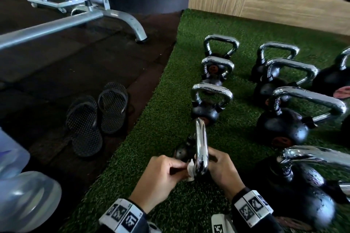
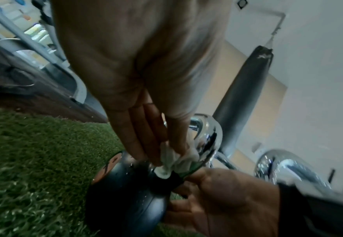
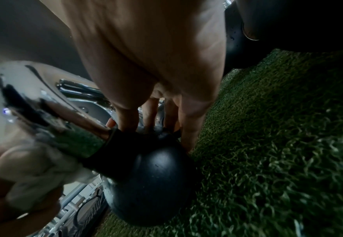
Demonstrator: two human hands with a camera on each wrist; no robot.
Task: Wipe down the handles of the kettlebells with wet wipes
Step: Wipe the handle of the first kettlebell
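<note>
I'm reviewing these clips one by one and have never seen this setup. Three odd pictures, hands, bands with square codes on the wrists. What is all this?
No machine here: a person wears three cameras. The head view looks down at both hands; each wrist view looks along one hand.

On the green turf stand chrome-handled kettlebells. The left hand pinches a white wet wipe against the handle of the nearest, tilted kettlebell. The right hand steadies that kettlebell, fingers near the handle's base. Black sandals lie on the dark floor beside the turf.

i see green turf (image 1: pixel 166 100) carrying rows of kettlebells (image 1: pixel 212 104), and beside it dark rubber floor (image 1: pixel 56 66) under black sandals (image 1: pixel 96 117) and a bench frame (image 1: pixel 75 15).
</note>
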